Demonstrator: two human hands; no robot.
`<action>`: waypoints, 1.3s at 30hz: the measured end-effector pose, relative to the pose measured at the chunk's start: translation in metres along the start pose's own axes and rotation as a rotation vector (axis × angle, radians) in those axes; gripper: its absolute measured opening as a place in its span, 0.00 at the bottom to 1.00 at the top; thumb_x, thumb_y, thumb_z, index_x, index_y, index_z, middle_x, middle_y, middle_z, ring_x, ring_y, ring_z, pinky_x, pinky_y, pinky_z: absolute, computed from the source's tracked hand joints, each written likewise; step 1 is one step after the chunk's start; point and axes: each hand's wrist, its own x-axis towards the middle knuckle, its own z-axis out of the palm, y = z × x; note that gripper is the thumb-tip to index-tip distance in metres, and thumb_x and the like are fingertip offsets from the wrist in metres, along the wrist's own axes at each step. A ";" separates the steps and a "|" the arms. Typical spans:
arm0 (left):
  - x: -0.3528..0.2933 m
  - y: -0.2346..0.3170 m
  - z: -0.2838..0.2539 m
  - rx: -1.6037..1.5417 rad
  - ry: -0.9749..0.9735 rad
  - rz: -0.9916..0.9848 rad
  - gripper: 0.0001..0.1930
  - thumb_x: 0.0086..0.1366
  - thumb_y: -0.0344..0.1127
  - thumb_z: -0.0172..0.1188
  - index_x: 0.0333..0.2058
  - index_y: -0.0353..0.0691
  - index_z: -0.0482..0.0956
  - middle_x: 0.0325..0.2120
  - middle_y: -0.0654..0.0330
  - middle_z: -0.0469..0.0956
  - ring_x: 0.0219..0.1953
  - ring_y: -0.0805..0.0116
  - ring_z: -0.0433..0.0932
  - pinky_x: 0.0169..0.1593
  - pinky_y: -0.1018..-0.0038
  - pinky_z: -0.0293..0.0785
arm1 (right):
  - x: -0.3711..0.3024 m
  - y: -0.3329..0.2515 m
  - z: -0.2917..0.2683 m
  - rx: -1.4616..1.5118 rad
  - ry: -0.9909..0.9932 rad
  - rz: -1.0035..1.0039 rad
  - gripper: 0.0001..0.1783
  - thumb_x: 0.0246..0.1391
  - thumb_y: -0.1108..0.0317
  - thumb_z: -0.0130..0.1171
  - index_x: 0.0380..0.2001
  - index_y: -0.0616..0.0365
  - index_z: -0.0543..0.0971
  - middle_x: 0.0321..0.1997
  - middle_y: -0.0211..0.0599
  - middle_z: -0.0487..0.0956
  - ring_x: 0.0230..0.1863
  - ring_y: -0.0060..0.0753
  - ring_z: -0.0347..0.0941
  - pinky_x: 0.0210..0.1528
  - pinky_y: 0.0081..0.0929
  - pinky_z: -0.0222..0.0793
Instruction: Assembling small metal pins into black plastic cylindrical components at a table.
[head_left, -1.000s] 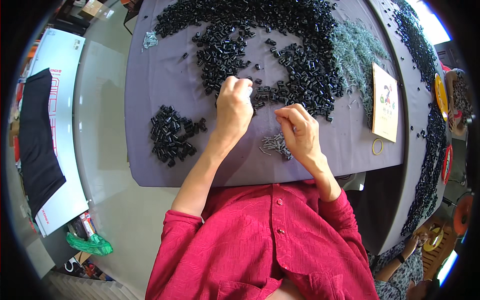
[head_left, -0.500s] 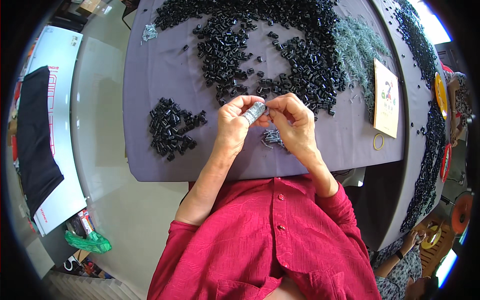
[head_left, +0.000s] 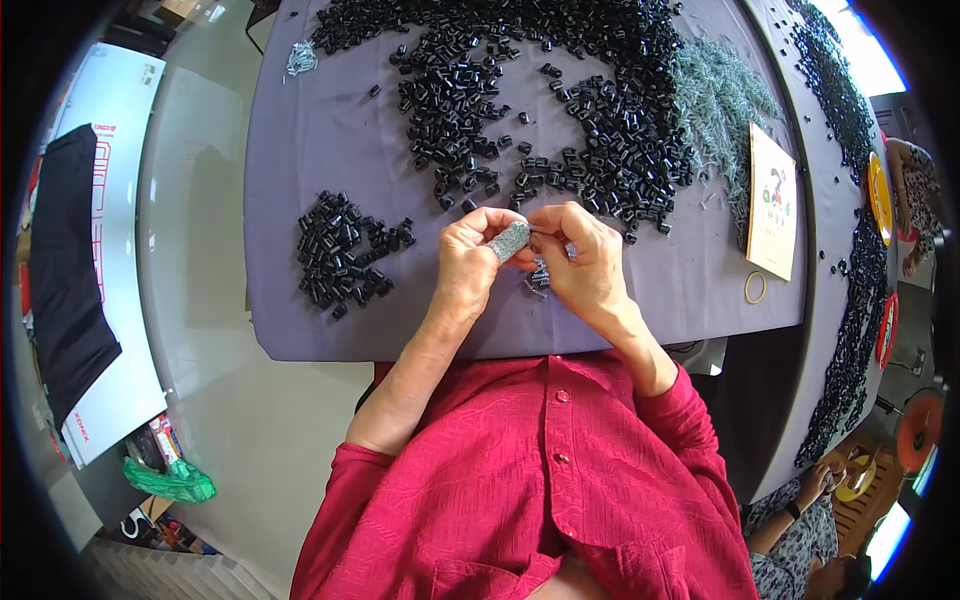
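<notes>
Both hands meet above the near part of the cloth-covered table. My left hand is closed in a pinch, its thumb wrapped in a grey speckled cover. Against its fingertips, my right hand is pinched too. Whatever small piece lies between the fingers is hidden. Partly behind my right hand is a little heap of silvery screws. Small black plastic clips form a separate pile to the left, while a far larger mass of black clips spreads beyond the hands.
Pale, thin fasteners lie heaped at the far right, with a booklet and yellow band nearer. A small silvery cluster sits far left. Another table holds black clips, a yellow dish and co-workers' hands beside it.
Both hands have shifted slightly nearer to me, still fingertip to fingertip. My right hand now covers the screw heap differently. The view has tilted a little.
</notes>
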 end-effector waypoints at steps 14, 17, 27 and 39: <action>-0.001 0.005 -0.034 -0.208 0.176 0.013 0.06 0.65 0.25 0.57 0.40 0.34 0.76 0.32 0.52 0.81 0.29 0.67 0.82 0.36 0.67 0.84 | 0.062 0.015 0.013 -0.359 -0.110 -0.223 0.08 0.44 0.77 0.59 0.31 0.58 0.80 0.29 0.39 0.75 0.34 0.44 0.73 0.38 0.37 0.70; -0.003 0.004 -0.036 -0.256 0.166 0.010 0.06 0.65 0.25 0.57 0.40 0.34 0.76 0.32 0.52 0.81 0.29 0.67 0.82 0.36 0.67 0.84 | 0.068 0.012 0.013 -0.480 -0.148 -0.205 0.10 0.41 0.78 0.58 0.30 0.57 0.82 0.30 0.38 0.76 0.36 0.45 0.72 0.41 0.36 0.69; -0.001 0.003 -0.035 -0.237 0.134 0.008 0.06 0.65 0.25 0.57 0.41 0.33 0.75 0.32 0.51 0.81 0.29 0.67 0.82 0.36 0.68 0.84 | 0.072 0.022 0.012 -0.648 -0.271 -0.293 0.06 0.44 0.73 0.55 0.25 0.56 0.81 0.31 0.35 0.75 0.37 0.40 0.70 0.41 0.35 0.65; -0.002 0.008 -0.022 -0.160 0.172 0.039 0.07 0.64 0.22 0.55 0.41 0.31 0.76 0.32 0.51 0.81 0.29 0.67 0.82 0.36 0.68 0.84 | 0.036 -0.002 -0.005 0.142 -0.238 0.223 0.12 0.51 0.80 0.56 0.40 0.63 0.81 0.33 0.40 0.80 0.32 0.31 0.81 0.34 0.24 0.74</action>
